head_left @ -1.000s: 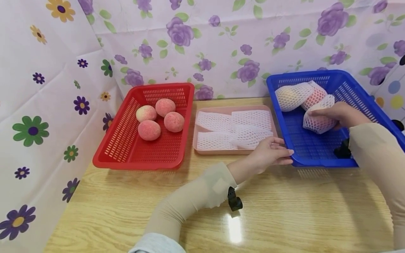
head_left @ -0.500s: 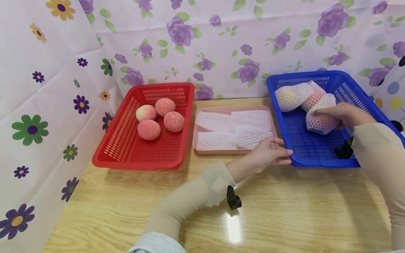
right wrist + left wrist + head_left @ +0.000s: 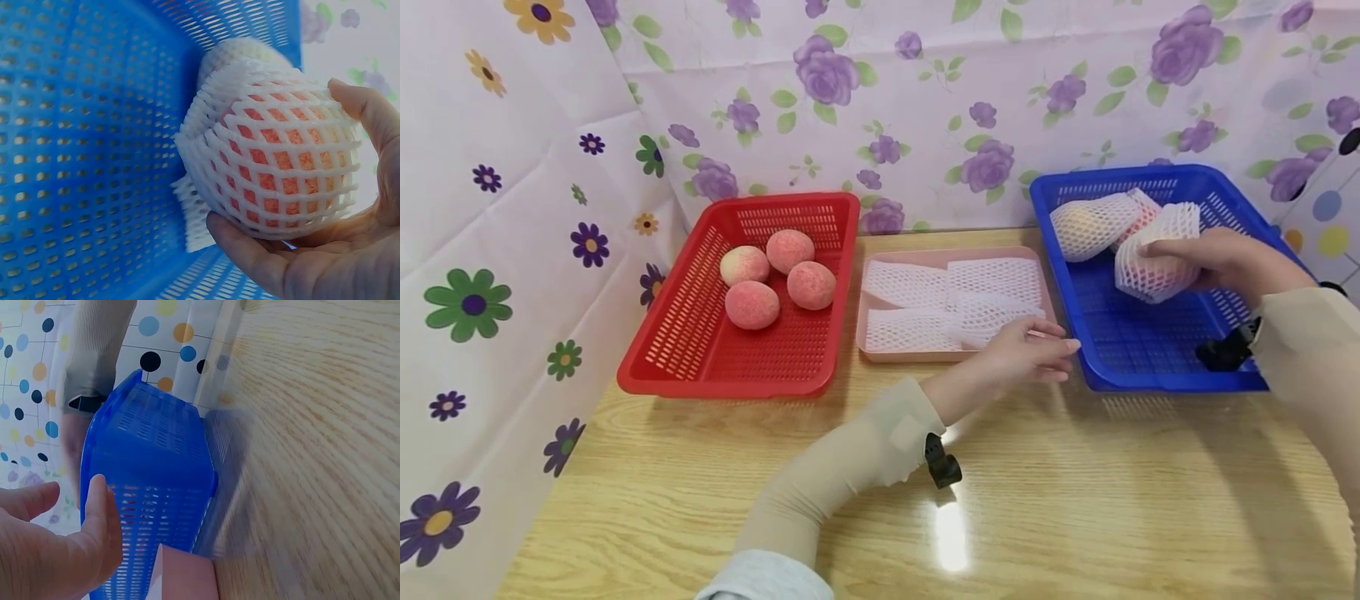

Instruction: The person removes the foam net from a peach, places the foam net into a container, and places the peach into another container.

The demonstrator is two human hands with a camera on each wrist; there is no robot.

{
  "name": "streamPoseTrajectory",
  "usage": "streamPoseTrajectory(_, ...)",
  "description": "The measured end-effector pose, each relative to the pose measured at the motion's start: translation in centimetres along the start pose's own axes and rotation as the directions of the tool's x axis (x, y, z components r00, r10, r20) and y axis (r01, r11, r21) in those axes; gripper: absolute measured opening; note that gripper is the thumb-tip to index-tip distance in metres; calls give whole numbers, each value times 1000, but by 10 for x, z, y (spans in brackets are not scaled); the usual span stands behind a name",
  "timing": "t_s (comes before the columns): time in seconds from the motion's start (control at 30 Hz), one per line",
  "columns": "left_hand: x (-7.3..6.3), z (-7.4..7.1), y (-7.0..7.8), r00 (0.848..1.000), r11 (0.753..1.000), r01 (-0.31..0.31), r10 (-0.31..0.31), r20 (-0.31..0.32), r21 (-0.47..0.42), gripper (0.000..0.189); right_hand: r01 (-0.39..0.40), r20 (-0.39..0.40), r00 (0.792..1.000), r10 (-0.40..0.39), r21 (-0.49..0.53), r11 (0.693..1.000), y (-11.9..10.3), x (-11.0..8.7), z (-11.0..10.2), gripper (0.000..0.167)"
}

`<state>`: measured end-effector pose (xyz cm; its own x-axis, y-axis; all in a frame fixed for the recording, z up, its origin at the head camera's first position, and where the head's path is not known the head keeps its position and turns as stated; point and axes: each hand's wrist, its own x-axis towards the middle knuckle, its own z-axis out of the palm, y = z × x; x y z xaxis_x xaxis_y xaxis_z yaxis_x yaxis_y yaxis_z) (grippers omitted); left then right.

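The left hand is loose and holds nothing, beside the pink tray of white nets. In the blue basket, the right hand grips a netted peach; a soft, steady hold seems best, minding the two netted fruits crowded just behind. Well apart, four bare peaches sit in the red basket.

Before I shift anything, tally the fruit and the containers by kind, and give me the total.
Net-wrapped peaches, one of them held in the right hand: 3
Bare peaches: 4
Baskets, one red basket and one blue basket: 2
Pink tray: 1
Total: 10
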<state>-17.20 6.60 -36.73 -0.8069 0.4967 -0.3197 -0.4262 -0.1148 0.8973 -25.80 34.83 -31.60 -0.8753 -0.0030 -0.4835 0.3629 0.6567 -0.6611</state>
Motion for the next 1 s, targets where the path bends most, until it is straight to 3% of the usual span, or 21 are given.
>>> streamPoseTrajectory(0.33,-3,-14,9,994,998,-58,56,-98,-20,23,18,11,1000,-18,33,999,-19,-12,-3,115)
streamPoseTrajectory(0.7,-11,-21,19,987,992,-112,103,-120,-63,26,55,26,998,-58,77,996,-33,-27,9,106)
streamPoseTrajectory(1.0,-19,-26,28,972,981,-192,189,-138,-9,43,103,45,992,-115,200,974,-43,-41,21,94)
